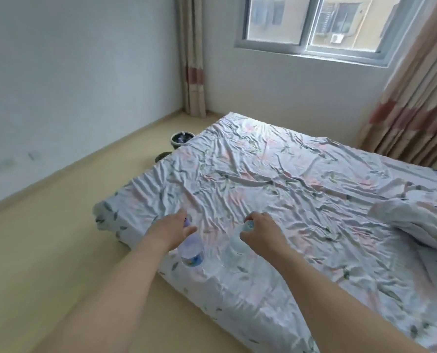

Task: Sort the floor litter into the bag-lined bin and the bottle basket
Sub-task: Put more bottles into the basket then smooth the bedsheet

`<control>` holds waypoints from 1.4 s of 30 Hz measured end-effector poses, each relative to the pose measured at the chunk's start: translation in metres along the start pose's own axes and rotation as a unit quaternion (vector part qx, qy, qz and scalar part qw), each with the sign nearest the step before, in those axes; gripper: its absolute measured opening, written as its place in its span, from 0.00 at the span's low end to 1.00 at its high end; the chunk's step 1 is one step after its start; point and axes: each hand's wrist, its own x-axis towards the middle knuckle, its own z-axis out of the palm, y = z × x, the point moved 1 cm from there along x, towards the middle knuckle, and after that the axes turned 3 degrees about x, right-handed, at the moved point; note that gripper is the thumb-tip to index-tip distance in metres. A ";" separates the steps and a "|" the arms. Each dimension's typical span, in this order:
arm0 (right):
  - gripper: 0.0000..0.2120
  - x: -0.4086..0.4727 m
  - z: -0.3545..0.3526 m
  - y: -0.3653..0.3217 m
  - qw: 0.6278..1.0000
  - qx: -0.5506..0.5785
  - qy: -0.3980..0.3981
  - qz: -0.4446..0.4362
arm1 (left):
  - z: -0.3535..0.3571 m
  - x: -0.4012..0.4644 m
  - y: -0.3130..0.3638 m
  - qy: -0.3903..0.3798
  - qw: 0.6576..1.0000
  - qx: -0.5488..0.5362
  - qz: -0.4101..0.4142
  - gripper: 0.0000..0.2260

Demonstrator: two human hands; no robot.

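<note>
Two clear plastic bottles hang over the near corner of a bed [301,189], each gripped at its neck. The left hand [172,231] curls round a blue-labelled bottle [191,250], cap away, base toward the camera. The right hand [262,234] holds a plain bottle [235,247] pointing likewise. Beyond the bed, on the floor [46,245], stands a dark bin [182,138].

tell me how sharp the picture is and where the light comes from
Head view: daylight enters through the window at top right, soft, with no hard shadows on the bed sheet. The frame is slightly blurred, and the clear bottle in the right hand nearly melts into the sheet. Wide-angle distortion bends the walls.
</note>
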 end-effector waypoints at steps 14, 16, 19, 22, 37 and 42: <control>0.17 0.202 0.189 -0.211 0.986 -0.030 -0.124 -0.105 | -0.095 0.113 -0.258 0.048 0.985 -0.077 -0.145 0.16; 0.16 0.240 0.215 -0.239 0.984 -0.023 -0.130 -0.116 | -0.112 0.143 -0.291 0.047 0.984 -0.072 -0.158 0.17; 0.15 0.297 0.238 -0.283 0.981 -0.013 -0.150 -0.124 | -0.146 0.186 -0.340 0.042 0.981 -0.064 -0.181 0.18; 0.16 0.348 0.255 -0.328 0.981 -0.005 -0.147 -0.125 | -0.186 0.223 -0.380 0.046 0.980 -0.037 -0.189 0.18; 0.09 0.530 0.463 -0.567 0.974 -0.004 -0.166 -0.153 | -0.300 0.377 -0.671 0.063 0.969 -0.116 -0.210 0.16; 0.09 0.573 0.534 -0.669 0.974 0.009 -0.172 -0.149 | -0.352 0.413 -0.793 0.056 0.963 -0.140 -0.225 0.15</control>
